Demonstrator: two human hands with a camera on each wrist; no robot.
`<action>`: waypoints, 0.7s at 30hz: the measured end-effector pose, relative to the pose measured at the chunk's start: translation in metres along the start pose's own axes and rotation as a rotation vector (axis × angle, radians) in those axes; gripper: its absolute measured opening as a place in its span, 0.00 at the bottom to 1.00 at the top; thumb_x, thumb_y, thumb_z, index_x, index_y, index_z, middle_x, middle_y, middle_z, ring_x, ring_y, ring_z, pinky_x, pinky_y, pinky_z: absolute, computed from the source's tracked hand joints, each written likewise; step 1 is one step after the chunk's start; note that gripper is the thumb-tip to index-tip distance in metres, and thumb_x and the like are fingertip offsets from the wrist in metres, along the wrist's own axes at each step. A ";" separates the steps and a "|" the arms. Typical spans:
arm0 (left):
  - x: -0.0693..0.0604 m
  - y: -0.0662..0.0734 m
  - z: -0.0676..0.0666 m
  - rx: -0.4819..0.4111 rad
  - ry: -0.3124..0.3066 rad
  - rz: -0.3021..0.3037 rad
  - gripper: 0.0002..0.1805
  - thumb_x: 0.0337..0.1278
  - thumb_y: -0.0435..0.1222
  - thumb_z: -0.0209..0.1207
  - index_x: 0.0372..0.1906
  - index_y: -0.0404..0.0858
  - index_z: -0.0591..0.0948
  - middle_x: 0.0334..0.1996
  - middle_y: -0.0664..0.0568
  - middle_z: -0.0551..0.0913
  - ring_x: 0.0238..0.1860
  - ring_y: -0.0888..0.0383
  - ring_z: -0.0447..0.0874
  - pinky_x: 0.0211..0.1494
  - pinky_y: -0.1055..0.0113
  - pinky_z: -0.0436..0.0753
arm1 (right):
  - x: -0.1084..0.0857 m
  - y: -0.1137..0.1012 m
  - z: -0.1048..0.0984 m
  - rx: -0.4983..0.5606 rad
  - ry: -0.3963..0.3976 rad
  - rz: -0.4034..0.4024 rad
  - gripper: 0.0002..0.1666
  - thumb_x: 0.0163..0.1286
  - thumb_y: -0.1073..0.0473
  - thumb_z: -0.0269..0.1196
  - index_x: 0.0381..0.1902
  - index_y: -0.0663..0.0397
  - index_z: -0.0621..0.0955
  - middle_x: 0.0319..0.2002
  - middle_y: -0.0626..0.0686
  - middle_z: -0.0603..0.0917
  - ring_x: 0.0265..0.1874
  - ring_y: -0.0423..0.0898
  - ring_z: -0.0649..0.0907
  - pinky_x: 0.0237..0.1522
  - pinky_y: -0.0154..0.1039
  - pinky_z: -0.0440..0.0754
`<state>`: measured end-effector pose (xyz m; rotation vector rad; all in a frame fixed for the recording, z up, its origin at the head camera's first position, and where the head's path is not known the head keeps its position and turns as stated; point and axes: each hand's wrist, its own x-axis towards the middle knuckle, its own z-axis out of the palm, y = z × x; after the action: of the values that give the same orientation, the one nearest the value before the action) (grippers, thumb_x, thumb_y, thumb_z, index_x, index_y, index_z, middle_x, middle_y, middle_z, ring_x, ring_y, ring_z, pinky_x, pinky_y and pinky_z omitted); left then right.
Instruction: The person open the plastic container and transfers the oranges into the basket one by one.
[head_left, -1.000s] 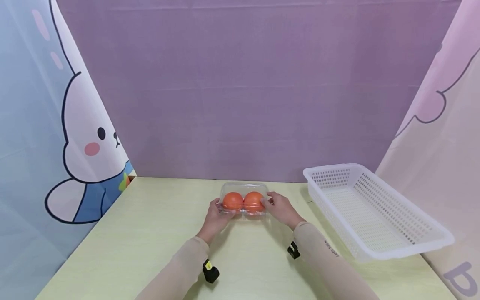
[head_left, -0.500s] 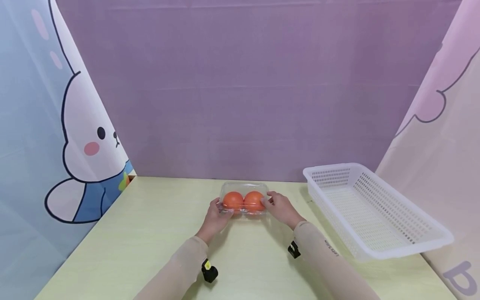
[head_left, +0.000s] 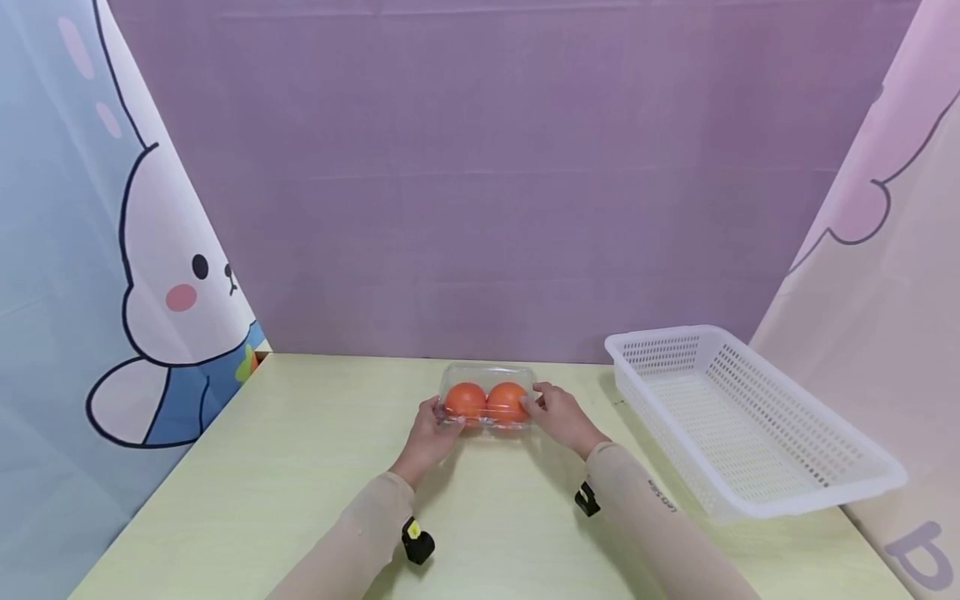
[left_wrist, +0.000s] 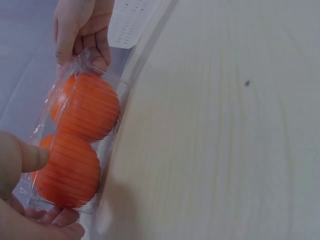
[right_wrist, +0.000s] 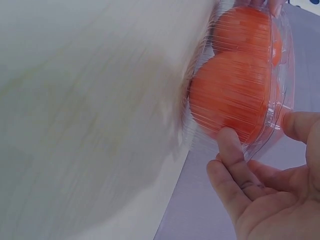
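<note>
A clear plastic clamshell box (head_left: pixel 489 372) is at the far middle of the table, and inside it sit two round orange fruits (head_left: pixel 465 402) side by side. My left hand (head_left: pixel 430 440) grips its left end. In the left wrist view, the thumb (left_wrist: pixel 35 158) lies on the upper side and the fingers (left_wrist: pixel 59 218) reach below. My right hand (head_left: pixel 567 422) holds the opposite end; the right wrist view has its thumb (right_wrist: pixel 299 125) at the rim and fingertips (right_wrist: pixel 229 137) against the ribbed side. I cannot tell whether the box touches the table.
To the right stands a white perforated plastic basket (head_left: pixel 742 433) with nothing visible inside. The pale wooden table (head_left: pixel 300 467) ends at a purple cloth backdrop (head_left: pixel 465 183). Printed cloths hang at the left (head_left: pixel 45 333) and right sides.
The left thumb has slid slightly left along the box's front edge. Otherwise both hands and the box stay almost in place; the view shifts very slightly.
</note>
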<state>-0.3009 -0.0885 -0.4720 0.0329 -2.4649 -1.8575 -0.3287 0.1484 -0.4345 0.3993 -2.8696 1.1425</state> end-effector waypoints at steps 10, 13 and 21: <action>-0.002 0.003 -0.001 -0.019 -0.012 -0.008 0.39 0.68 0.34 0.58 0.73 0.22 0.51 0.65 0.29 0.67 0.68 0.35 0.63 0.72 0.44 0.64 | 0.000 0.000 0.000 -0.016 0.002 0.000 0.33 0.77 0.50 0.58 0.66 0.73 0.71 0.45 0.61 0.84 0.46 0.54 0.83 0.51 0.51 0.83; -0.002 0.003 -0.002 -0.007 -0.014 -0.020 0.39 0.70 0.35 0.58 0.74 0.23 0.51 0.66 0.29 0.66 0.69 0.35 0.62 0.73 0.44 0.62 | 0.001 0.000 -0.001 -0.022 0.000 0.001 0.32 0.77 0.51 0.58 0.65 0.74 0.71 0.45 0.62 0.84 0.46 0.54 0.82 0.50 0.51 0.83; -0.002 0.002 -0.003 0.016 -0.025 -0.042 0.37 0.71 0.37 0.56 0.74 0.25 0.53 0.67 0.31 0.66 0.70 0.35 0.61 0.73 0.43 0.61 | 0.000 -0.001 0.000 -0.012 -0.010 0.014 0.33 0.77 0.49 0.58 0.66 0.73 0.71 0.47 0.62 0.83 0.47 0.54 0.82 0.52 0.51 0.82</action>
<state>-0.2988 -0.0903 -0.4693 0.0639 -2.5149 -1.8656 -0.3286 0.1476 -0.4332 0.3864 -2.8905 1.1281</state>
